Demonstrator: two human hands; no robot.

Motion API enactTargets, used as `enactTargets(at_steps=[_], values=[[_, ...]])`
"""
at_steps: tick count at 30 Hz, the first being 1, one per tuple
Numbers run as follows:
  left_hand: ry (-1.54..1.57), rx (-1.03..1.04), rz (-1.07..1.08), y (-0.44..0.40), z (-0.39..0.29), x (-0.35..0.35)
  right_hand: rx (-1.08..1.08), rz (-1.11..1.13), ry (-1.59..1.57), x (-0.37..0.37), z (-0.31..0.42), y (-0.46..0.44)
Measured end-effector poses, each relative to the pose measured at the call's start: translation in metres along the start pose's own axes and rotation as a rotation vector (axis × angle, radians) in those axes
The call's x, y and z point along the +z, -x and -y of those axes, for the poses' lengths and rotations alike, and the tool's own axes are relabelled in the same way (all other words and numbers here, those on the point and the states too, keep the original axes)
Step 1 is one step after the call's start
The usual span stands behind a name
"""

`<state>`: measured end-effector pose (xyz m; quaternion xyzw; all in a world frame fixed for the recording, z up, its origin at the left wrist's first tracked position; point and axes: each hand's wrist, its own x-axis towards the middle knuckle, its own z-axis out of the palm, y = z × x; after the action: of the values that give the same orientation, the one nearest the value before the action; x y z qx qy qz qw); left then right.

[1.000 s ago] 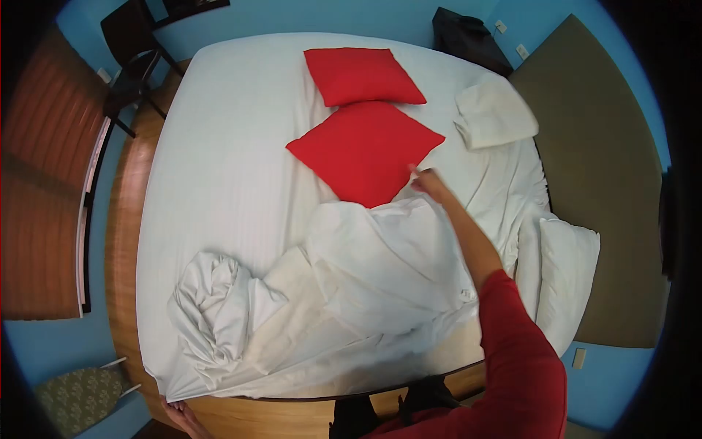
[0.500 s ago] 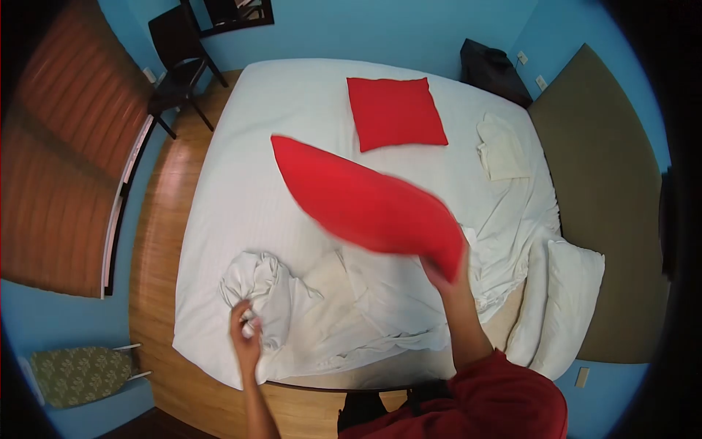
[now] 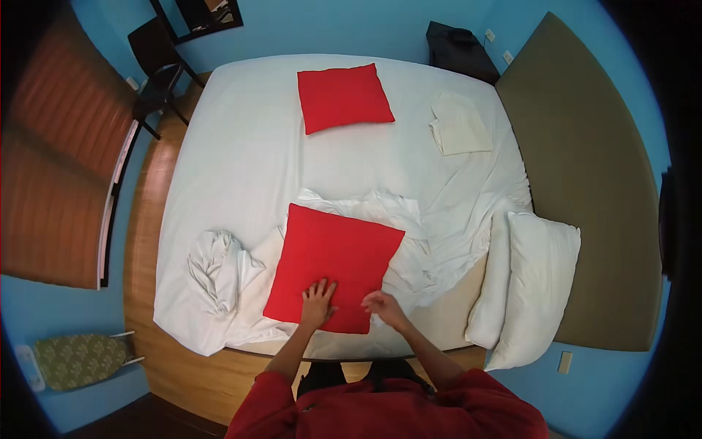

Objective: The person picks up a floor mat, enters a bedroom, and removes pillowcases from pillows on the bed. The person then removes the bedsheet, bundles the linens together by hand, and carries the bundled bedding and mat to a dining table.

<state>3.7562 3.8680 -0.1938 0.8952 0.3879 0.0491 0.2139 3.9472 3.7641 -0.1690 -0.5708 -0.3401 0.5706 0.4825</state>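
Observation:
A red square cushion (image 3: 338,252) lies near the front edge of the bed, on top of rumpled white sheets (image 3: 457,252). My left hand (image 3: 318,301) rests on its lower part, palm down with the fingers spread. At the cushion's right edge, my right hand (image 3: 385,308) has its fingers curled around the fabric. Farther back on the bed sits a second red cushion (image 3: 344,99), which neither hand touches. Left of the near cushion is a bunched white cloth (image 3: 218,271).
White pillows (image 3: 541,285) lean by the brown headboard (image 3: 592,197) on the right. A folded cream cloth (image 3: 462,126) lies toward the far right of the bed. Beyond are a dark chair (image 3: 161,77) and a black bag (image 3: 461,53). An ironing board (image 3: 82,361) stands at lower left.
The near red cushion, raised and tilted in my right hand before, now lies flat on the bed. My left hand has moved right from the bunched cloth onto the cushion.

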Motion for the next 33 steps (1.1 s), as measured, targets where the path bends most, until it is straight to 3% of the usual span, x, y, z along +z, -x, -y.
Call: enactTargets(at_steps=[2, 5, 8, 9, 10, 11, 13, 14, 16, 19, 22, 23, 27, 29, 31, 32, 33], values=[[0.158, -0.077, -0.149, -0.017, -0.005, -0.018, 0.109, 0.156, 0.140, 0.000, -0.015, 0.028], [-0.188, -0.001, -0.108, -0.073, -0.008, -0.053, 0.043, 0.358, 0.493, 0.014, -0.014, 0.053], [-0.543, 0.187, 0.020, -0.122, 0.013, -0.021, -0.135, 0.431, 0.717, 0.015, 0.003, 0.072], [-0.320, 0.097, 0.013, -0.131, 0.003, -0.023, -0.193, 0.443, 0.754, 0.014, 0.017, 0.081], [-0.101, 0.003, 0.011, -0.137, -0.006, -0.026, -0.058, 0.447, 0.683, 0.006, 0.033, 0.086], [0.114, -0.095, 0.007, -0.137, -0.016, -0.031, -0.096, 0.389, 0.637, -0.003, 0.037, 0.091], [0.054, 0.009, 0.055, -0.131, -0.056, -0.059, -0.198, 0.272, 0.539, -0.019, 0.039, 0.086], [0.049, 0.024, 0.139, -0.117, -0.090, -0.081, -0.443, 0.136, 0.498, -0.019, 0.040, 0.080], [-0.017, 0.089, 0.203, -0.091, -0.160, -0.132, -0.707, -0.109, 0.499, -0.004, 0.097, 0.070], [-0.157, 0.260, 0.037, -0.056, -0.252, -0.196, -0.687, 0.043, 0.730, -0.009, 0.102, 0.020], [-0.265, 0.495, -0.048, -0.036, -0.304, -0.236, -0.666, -0.013, 0.740, -0.018, 0.114, -0.004], [-0.258, 0.485, -0.087, -0.037, -0.310, -0.248, -0.674, -0.045, 0.744, -0.023, 0.126, -0.012], [-0.129, 0.326, -0.222, -0.071, -0.295, -0.276, -0.649, -0.122, 0.794, -0.062, 0.182, -0.043], [-0.156, 0.307, -0.358, -0.089, -0.263, -0.263, -0.634, -0.109, 0.826, -0.074, 0.193, -0.043], [-0.212, 0.210, -0.365, -0.107, -0.227, -0.235, -0.685, -0.082, 0.889, -0.063, 0.192, -0.027], [-0.235, 0.175, -0.378, -0.114, -0.209, -0.211, -0.714, -0.049, 0.936, -0.056, 0.194, -0.004], [-0.255, 0.137, -0.382, -0.117, -0.197, -0.194, -0.539, 0.129, 1.002, -0.057, 0.230, 0.052]])
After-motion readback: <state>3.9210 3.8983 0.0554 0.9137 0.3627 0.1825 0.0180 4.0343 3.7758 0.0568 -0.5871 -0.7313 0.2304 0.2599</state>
